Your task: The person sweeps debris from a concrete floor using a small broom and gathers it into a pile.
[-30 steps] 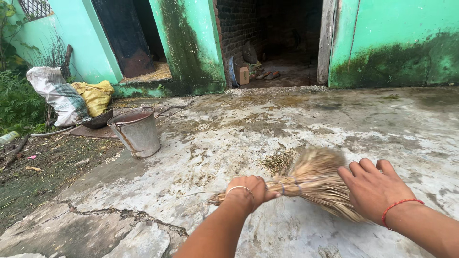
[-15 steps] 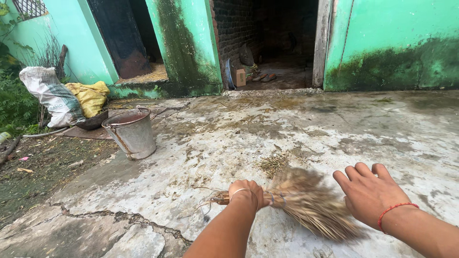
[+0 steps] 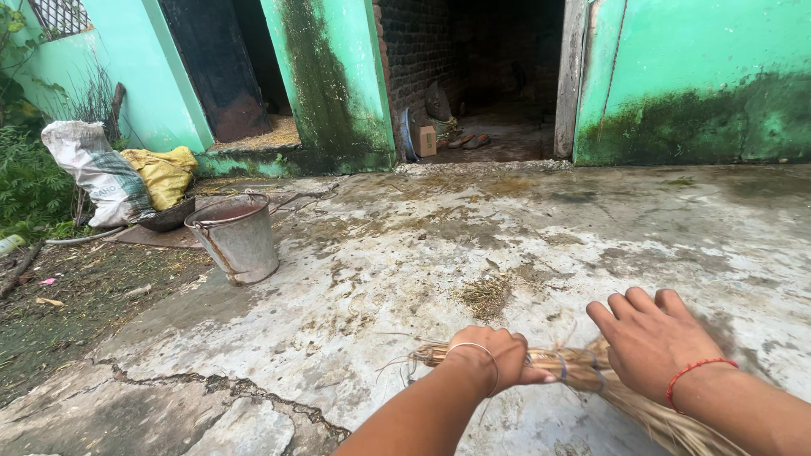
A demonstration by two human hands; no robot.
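Along the left edge of the concrete yard floor [image 3: 405, 253] I see a white sack [image 3: 97, 173] and a yellow sack [image 3: 165, 173] leaning by the green wall [image 3: 334, 76], with a dark shallow pan [image 3: 169, 217] just in front of them and a dented metal bucket [image 3: 235, 236] standing upright at the floor's left edge, next to the dirt. A crack runs across the near left corner of the floor. Moving toward the middle, a small heap of dry straw litter [image 3: 486, 295] lies on the wet floor, well apart from the bucket and near my hands. At the near edge my left hand [image 3: 494, 359] comes in from below, forearm angled up and to the right, a thin bangle at the wrist; its fingers are curled tight into a fist clamped around the bound handle end of a grass broom [image 3: 583, 371]. The broom lies low, nearly flat to the floor, its stub of a handle poking out left of the fist and its loose bristles trailing off to the right toward the near right corner. My right hand [image 3: 655, 342] sits just right of the left one, palm down, back of the hand up, a red thread at the wrist; its fingers are extended and lightly spread, resting over the broom's bundle just past its binding bands, pressed on it rather than wrapped around. Beyond, at the far edge, an open doorway [image 3: 498, 76] shows a dark brick interior.
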